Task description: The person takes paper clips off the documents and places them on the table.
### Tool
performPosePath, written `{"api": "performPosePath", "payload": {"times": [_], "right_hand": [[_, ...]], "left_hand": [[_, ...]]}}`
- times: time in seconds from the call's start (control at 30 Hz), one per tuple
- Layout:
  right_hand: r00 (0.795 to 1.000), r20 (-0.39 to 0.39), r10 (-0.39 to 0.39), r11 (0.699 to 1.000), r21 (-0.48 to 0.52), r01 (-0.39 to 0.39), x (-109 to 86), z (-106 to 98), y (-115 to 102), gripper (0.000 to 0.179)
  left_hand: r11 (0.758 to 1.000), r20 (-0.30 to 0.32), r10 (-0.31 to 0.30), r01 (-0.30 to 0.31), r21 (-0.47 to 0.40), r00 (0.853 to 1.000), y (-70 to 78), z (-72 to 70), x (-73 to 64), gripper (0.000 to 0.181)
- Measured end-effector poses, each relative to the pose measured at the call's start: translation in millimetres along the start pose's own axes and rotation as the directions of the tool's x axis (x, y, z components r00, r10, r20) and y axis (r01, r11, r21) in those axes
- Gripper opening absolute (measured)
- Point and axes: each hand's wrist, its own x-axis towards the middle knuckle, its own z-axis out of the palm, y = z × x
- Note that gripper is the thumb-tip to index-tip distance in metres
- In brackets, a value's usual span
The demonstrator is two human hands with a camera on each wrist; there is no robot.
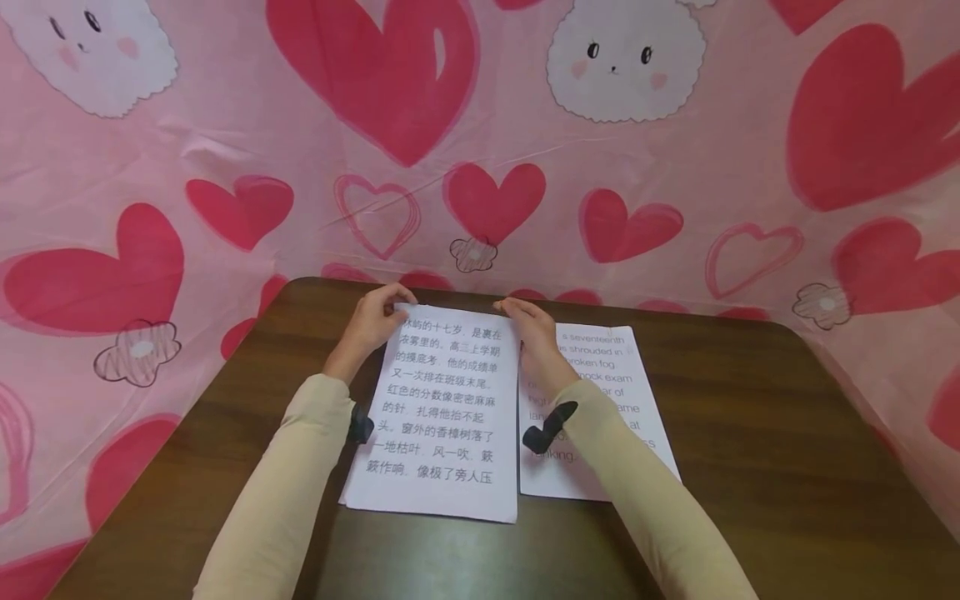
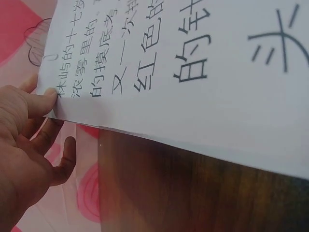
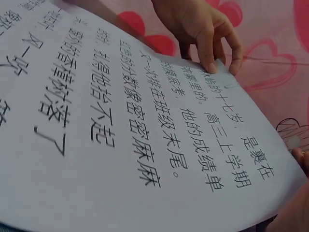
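A stack of white sheets (image 1: 442, 417) printed with large Chinese characters is held by its top corners, its far end tilted up off the table. My left hand (image 1: 379, 317) pinches the top left corner, thumb on the printed face and fingers behind, as the left wrist view shows. Near that corner a thin paper clip (image 2: 50, 57) sits on the top edge. At the top right corner my right hand (image 1: 534, 333) grips the sheets by their edge; only part of this hand (image 3: 295, 208) shows in the right wrist view.
A second set of sheets (image 1: 600, 479), printed in English, lies on the dark wooden table (image 1: 780, 467) to the right, partly under my right forearm. Behind the table hangs a pink cloth (image 1: 517, 125) with red hearts. Both wrists wear a black strap device (image 1: 546, 429).
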Motion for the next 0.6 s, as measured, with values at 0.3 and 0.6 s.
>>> {"api": "performPosePath", "payload": {"times": [0.3,0.6], "right_hand": [[0.994,-0.031,-0.107,0.989,-0.108,0.103,-1.1,-42,-11,0.037],[0.951,-0.026,-0.309,0.859,-0.436,0.268,-3.9,-128,-33,0.046]], "left_hand": [[1.000,0.004,-0.005,0.005,-0.011,1.000,-3.9,-0.4,-0.1,0.021],[1.000,-0.005,-0.008,0.008,0.011,1.000,-11.4,-6.6,-3.3,0.021]]}}
